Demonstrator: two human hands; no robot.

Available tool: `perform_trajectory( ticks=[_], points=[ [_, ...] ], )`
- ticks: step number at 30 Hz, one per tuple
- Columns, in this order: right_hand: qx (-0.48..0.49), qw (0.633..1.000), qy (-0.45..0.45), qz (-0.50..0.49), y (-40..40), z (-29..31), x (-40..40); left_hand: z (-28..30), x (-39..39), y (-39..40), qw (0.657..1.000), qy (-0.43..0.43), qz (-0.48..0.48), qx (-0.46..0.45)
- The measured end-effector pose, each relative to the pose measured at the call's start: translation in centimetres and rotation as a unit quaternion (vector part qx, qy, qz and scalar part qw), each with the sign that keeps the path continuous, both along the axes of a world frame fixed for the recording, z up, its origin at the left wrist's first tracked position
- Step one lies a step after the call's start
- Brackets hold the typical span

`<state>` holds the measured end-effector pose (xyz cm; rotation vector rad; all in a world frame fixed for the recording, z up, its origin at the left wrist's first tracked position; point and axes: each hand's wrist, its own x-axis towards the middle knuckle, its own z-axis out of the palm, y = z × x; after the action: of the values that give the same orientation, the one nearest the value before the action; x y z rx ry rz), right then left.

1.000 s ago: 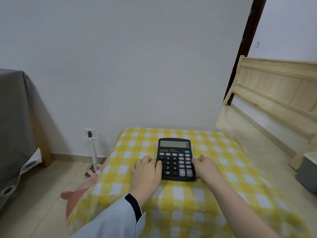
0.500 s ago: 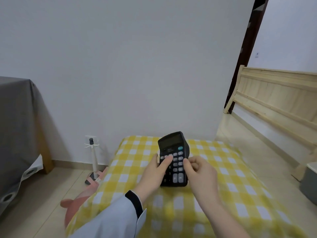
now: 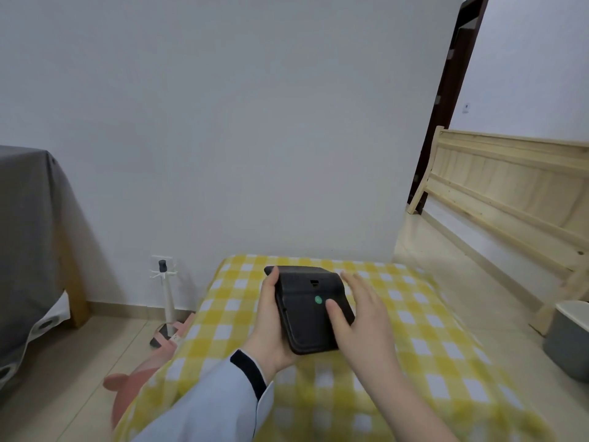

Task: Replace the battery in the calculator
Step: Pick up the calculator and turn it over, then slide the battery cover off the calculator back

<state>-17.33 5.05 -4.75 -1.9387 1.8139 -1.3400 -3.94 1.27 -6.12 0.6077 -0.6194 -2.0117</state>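
White wall (image 3: pixel 239 122) fills the far field, meeting a tiled floor (image 3: pixel 79 362). At left, furniture under a grey cloth (image 3: pixel 28 234) reaches almost to the floor. At right, a pale wooden bed frame (image 3: pixel 510 186) leans along the side wall beside a dark door frame (image 3: pixel 452 90); a grey bin (image 3: pixel 570 339) stands at its near end, at the right edge of view. In the centre foreground, a low surface under a yellow-and-white checked cloth (image 3: pixel 430 330) runs from the wall toward the viewer. Its left edge borders open floor, on which a slim white stand (image 3: pixel 167 298) rises before a wall socket, and a pink soft item (image 3: pixel 127 390) lies partly under the cloth's edge. To the right of the cloth, a strip of bare floor separates it from the bed frame.

The calculator (image 3: pixel 309 311) is held above the middle of the cloth, back side up, showing a small green dot (image 3: pixel 318 299) and a notch near its far end; the keys cannot be seen. The left hand (image 3: pixel 271 327), in a pale sleeve with a dark cuff (image 3: pixel 248 371), grips the calculator's left edge, thumb on top and palm beneath. The right hand (image 3: pixel 360 320) is spread with fingers extended, its thumb resting on the back just right of the dot; whether its fingers bear on the right edge cannot be told. The cloth around both hands is bare.
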Motion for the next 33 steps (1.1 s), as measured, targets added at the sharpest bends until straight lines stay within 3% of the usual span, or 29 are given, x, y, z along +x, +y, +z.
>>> perform_trajectory(
  ticks=[3, 5, 12, 23, 25, 27, 29, 33],
  points=[
    [0.157, 0.972, -0.172, 0.034, -0.8, -0.4, -1.0, -0.9, 0.5, -0.1, 1.0, -0.014, -0.006, -0.025],
    [0.191, 0.95, -0.24, 0.06, -1.1, -1.0, -1.1, -1.2, 0.5, -0.3, 0.998, -0.052, -0.01, -0.036],
    [0.186, 0.953, -0.239, 0.015, -0.8, -2.1, -1.4, -3.5, 0.6, -1.1, 0.959, -0.216, 0.133, -0.126],
    [0.155, 0.973, -0.171, 0.017, -1.2, -3.7, -2.3, -5.3, 1.0, -1.3, 0.938, -0.23, 0.151, -0.213],
    [0.115, 0.986, -0.121, 0.007, -1.0, -3.6, -2.2, -5.4, 1.0, -1.3, 0.932, -0.234, 0.153, -0.23],
    [0.043, 0.999, 0.017, -0.013, -1.0, -3.2, -2.1, -5.5, 1.0, -1.3, 0.928, -0.235, 0.157, -0.241],
    [-0.019, 0.99, 0.141, -0.016, -1.0, -2.3, -1.8, -5.5, 1.0, -1.3, 0.926, -0.235, 0.16, -0.25],
    [-0.058, 0.962, 0.268, 0.006, -1.5, -0.9, -0.9, -5.5, 0.9, -1.4, 0.921, -0.235, 0.157, -0.267]
  ],
)
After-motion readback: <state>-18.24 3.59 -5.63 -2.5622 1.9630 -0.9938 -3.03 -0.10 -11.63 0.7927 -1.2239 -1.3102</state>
